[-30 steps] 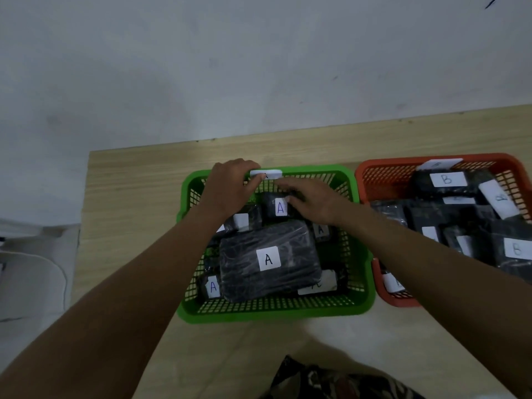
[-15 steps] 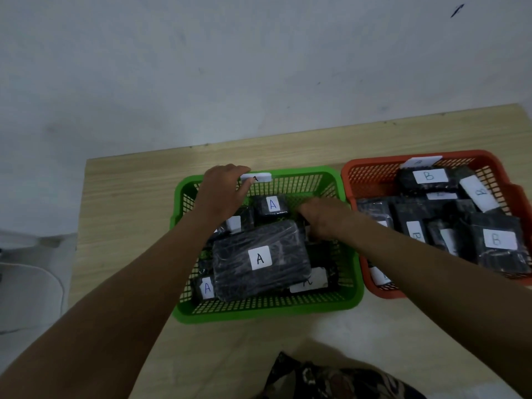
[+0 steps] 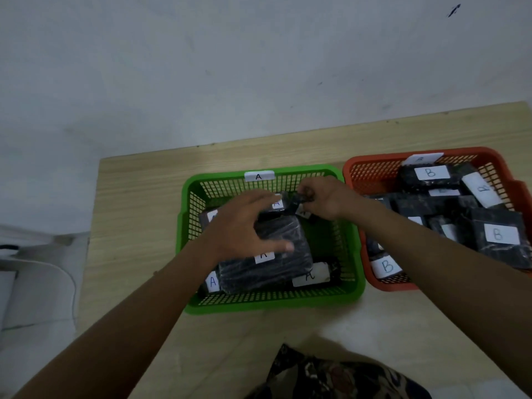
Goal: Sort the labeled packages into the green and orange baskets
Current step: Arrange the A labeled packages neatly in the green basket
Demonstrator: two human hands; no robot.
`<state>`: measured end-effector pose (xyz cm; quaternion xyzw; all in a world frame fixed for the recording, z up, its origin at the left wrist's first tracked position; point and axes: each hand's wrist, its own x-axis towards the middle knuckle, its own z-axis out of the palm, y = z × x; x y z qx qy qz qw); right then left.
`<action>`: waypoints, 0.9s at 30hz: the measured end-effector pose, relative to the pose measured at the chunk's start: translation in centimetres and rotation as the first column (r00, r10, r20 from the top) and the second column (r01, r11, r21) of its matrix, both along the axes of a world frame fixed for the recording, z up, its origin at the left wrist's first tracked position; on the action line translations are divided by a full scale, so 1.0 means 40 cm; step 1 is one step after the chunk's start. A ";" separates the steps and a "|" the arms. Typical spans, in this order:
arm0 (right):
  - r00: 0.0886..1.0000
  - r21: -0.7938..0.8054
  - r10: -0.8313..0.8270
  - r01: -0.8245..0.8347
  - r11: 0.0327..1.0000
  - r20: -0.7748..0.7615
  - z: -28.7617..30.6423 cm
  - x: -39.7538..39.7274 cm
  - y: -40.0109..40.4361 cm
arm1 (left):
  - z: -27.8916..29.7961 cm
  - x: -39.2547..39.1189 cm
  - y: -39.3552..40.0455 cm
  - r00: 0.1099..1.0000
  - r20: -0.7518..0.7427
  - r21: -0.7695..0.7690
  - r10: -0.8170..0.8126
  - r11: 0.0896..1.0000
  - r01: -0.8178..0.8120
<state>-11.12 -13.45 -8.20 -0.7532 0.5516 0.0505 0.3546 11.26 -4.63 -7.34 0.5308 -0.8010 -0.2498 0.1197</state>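
Wooden table against a pale wall: green basket of black A-labelled packages, orange basket of B-labelled ones beside it. Left hand, fingers spread, hovers over the large A package; right hand pinches a small black package inside the green basket.

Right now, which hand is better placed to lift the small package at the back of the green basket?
The right hand, probably. Its curled fingers already pinch the small package at the back of the green basket. The left hand is spread open above the large package, holding nothing.

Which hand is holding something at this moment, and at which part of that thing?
The right hand pinches a small black package at its upper right corner, inside the green basket. The left hand is spread open and grips nothing.
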 end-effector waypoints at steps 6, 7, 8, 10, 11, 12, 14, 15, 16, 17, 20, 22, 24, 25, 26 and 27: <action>0.983 -0.009 -0.112 0.114 0.993 0.147 0.003 -0.006 0.034 | -0.018 0.018 0.074 0.957 0.215 0.188 -0.196 0.970 0.156; 0.979 -0.012 -0.124 0.128 0.992 0.164 0.004 -0.008 0.043 | -0.016 0.017 0.077 0.955 0.221 0.189 -0.196 0.970 0.155; 0.976 -0.016 -0.131 0.136 0.991 0.174 0.006 -0.010 0.051 | -0.013 0.015 0.078 0.961 0.209 0.193 -0.179 0.971 0.139; 0.969 -0.029 -0.153 0.162 0.986 0.192 0.011 -0.016 0.064 | 0.005 0.012 0.078 0.994 0.085 0.205 -0.068 0.978 0.049; 0.963 -0.035 -0.176 0.187 0.982 0.204 0.015 -0.018 0.070 | 0.020 0.016 0.076 1.000 -0.014 0.198 0.010 0.980 -0.007; 0.953 -0.039 -0.208 0.221 0.974 0.218 0.021 -0.021 0.075 | 0.038 0.022 0.071 0.991 -0.112 0.173 0.072 0.983 -0.052; 0.934 -0.032 -0.265 0.280 0.959 0.242 0.030 -0.021 0.091 | 0.075 0.048 0.058 0.954 -0.256 0.130 0.154 0.984 -0.124; 0.926 -0.010 -0.281 0.293 0.956 0.252 0.033 -0.017 0.102 | 0.092 0.064 0.051 0.936 -0.299 0.127 0.185 0.980 -0.153; 0.921 0.034 -0.286 0.287 0.957 0.265 0.034 -0.007 0.117 | 0.108 0.080 0.047 0.925 -0.314 0.126 0.212 0.975 -0.181; 0.920 0.088 -0.276 0.262 0.961 0.280 0.032 0.007 0.134 | 0.118 0.096 0.046 0.922 -0.303 0.118 0.241 0.969 -0.215; 0.919 0.215 -0.222 0.156 0.964 0.327 0.026 0.074 0.192 | 0.128 0.127 0.065 0.917 -0.225 0.085 0.328 0.945 -0.317; 0.922 0.235 -0.175 0.096 0.967 0.346 0.020 0.125 0.220 | 0.122 0.136 0.088 0.904 -0.196 0.102 0.379 0.925 -0.366; 0.940 0.232 -0.113 0.038 0.972 0.321 0.006 0.169 0.243 | 0.112 0.140 0.109 0.888 -0.170 0.124 0.427 0.904 -0.410; 0.953 0.229 -0.078 0.009 0.973 0.294 -0.005 0.186 0.256 | 0.107 0.141 0.117 0.880 -0.160 0.133 0.446 0.894 -0.429; 0.963 0.220 -0.046 -0.014 0.975 0.266 -0.016 0.197 0.269 | 0.103 0.141 0.124 0.874 -0.151 0.141 0.462 0.885 -0.444; 0.970 0.203 -0.023 -0.027 0.979 0.242 -0.028 0.204 0.280 | 0.100 0.140 0.130 0.870 -0.142 0.145 0.472 0.879 -0.454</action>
